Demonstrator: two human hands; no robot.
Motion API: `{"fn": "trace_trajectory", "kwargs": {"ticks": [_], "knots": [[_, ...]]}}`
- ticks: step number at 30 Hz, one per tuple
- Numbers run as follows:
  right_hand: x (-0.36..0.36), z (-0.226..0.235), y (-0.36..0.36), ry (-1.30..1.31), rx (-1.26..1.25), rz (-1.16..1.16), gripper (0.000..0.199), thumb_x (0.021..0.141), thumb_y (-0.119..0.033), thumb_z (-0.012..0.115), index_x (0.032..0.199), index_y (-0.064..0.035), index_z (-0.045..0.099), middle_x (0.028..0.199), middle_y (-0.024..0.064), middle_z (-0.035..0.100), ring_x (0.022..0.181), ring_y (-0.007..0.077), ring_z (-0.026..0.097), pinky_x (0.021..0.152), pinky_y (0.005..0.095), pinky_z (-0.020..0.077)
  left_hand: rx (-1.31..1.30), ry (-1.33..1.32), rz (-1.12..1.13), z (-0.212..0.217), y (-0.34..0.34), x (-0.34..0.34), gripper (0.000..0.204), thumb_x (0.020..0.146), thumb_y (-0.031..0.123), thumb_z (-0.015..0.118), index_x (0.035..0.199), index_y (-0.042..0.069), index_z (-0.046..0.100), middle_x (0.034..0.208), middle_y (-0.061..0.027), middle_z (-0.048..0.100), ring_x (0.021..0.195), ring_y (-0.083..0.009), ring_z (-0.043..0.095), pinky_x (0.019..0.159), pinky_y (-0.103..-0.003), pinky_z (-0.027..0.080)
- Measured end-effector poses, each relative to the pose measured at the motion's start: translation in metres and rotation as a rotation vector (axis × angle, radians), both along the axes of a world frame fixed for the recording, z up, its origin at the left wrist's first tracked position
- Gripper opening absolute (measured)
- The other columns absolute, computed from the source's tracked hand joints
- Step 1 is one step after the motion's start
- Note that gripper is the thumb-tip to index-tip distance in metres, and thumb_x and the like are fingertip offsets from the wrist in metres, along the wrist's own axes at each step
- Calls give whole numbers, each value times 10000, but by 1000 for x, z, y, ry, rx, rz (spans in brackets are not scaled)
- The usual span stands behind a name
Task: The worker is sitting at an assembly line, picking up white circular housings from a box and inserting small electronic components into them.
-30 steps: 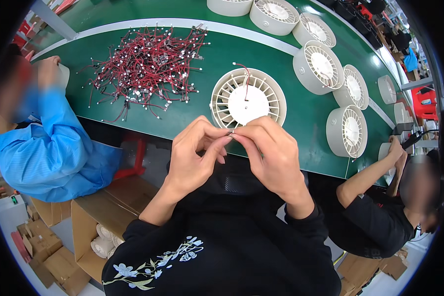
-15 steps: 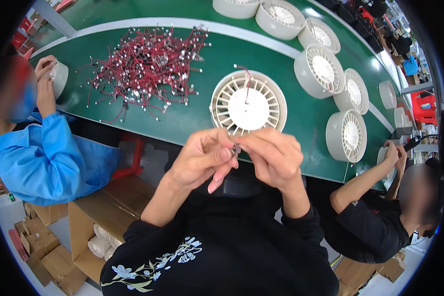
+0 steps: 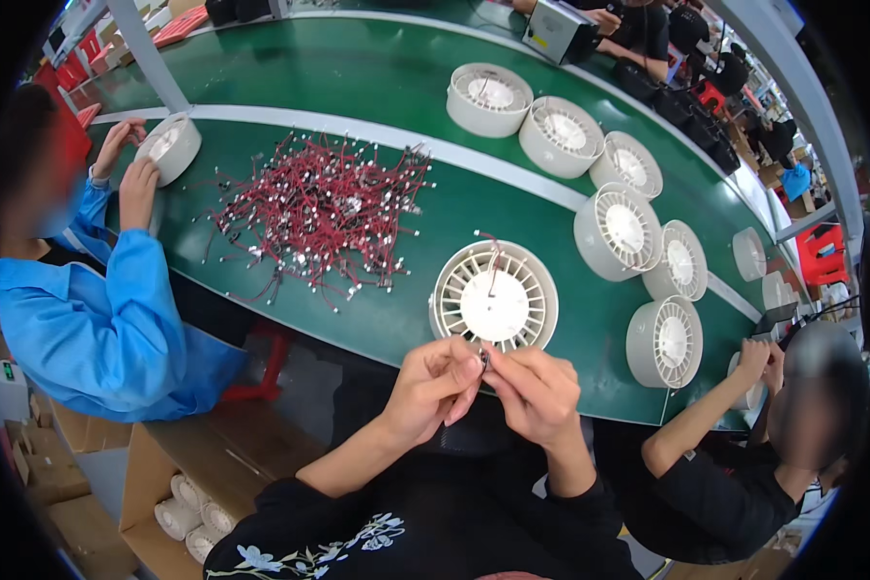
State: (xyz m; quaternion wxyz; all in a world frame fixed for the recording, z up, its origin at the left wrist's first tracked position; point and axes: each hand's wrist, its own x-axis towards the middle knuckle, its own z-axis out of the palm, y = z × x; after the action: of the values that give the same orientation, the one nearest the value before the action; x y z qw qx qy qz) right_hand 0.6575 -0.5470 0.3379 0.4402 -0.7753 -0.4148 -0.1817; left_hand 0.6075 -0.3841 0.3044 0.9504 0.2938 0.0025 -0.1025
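My left hand [image 3: 433, 390] and my right hand [image 3: 539, 394] meet at the near edge of the green table, both closed in a pinch. Between their fingertips is a small dark part [image 3: 484, 359] with a metallic glint, too small to name. Just beyond my fingers lies a round white fan-like housing [image 3: 493, 304] with radial slats around a plain disc. A short red wire [image 3: 496, 257] rises from its disc and reaches over the far rim. Left of the housing is a tangled heap of red wires [image 3: 319, 208] with small white and black connectors.
Several similar housings [image 3: 621, 230] stand along the right of the green table [image 3: 377, 333]. A co-worker in blue [image 3: 116, 309] holds one at left; another in black [image 3: 725, 464] works at right. An open cardboard box [image 3: 150, 483] with white round parts stands low at left.
The view has tilted up, so the table and my hands sit lower in the picture. My fingertips stay together on the small part. The left co-worker's housing has turned, showing its face.
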Motion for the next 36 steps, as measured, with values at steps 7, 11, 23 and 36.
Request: {"fn": "trace_trajectory", "kwargs": {"ticks": [7, 11, 23, 36], "knots": [[2, 7, -2, 96, 14, -36, 313, 739, 44, 746, 1049, 1, 754, 803, 87, 679, 615, 199, 648, 538, 279, 487, 233, -49, 108, 22, 2, 9, 172, 983, 69, 610, 823, 13, 578, 771, -54, 559, 485, -75, 473, 425, -202, 337], [2, 4, 0, 49, 29, -80, 303, 752, 48, 743, 1049, -10, 757, 799, 83, 674, 610, 193, 639, 529, 281, 478, 348, -49, 153, 24, 0, 7, 172, 978, 69, 620, 823, 0, 597, 761, -47, 545, 509, -70, 482, 431, -196, 337], [48, 10, 4, 429, -88, -200, 90, 872, -25, 681, 936, 7, 737, 760, 105, 668, 618, 212, 628, 567, 309, 479, 1796, -422, 458, 7, 37, 90, 158, 906, 136, 695, 990, 10, 651, 618, -117, 576, 513, -267, 562, 513, -386, 425], [66, 7, 8, 515, -316, -271, 113, 857, -77, 711, 917, 11, 750, 753, 114, 695, 568, 201, 626, 540, 315, 468, 1494, -205, 338, 9, 4, 46, 153, 894, 54, 687, 1013, 2, 606, 579, -78, 526, 503, -179, 525, 496, -345, 391]]}}
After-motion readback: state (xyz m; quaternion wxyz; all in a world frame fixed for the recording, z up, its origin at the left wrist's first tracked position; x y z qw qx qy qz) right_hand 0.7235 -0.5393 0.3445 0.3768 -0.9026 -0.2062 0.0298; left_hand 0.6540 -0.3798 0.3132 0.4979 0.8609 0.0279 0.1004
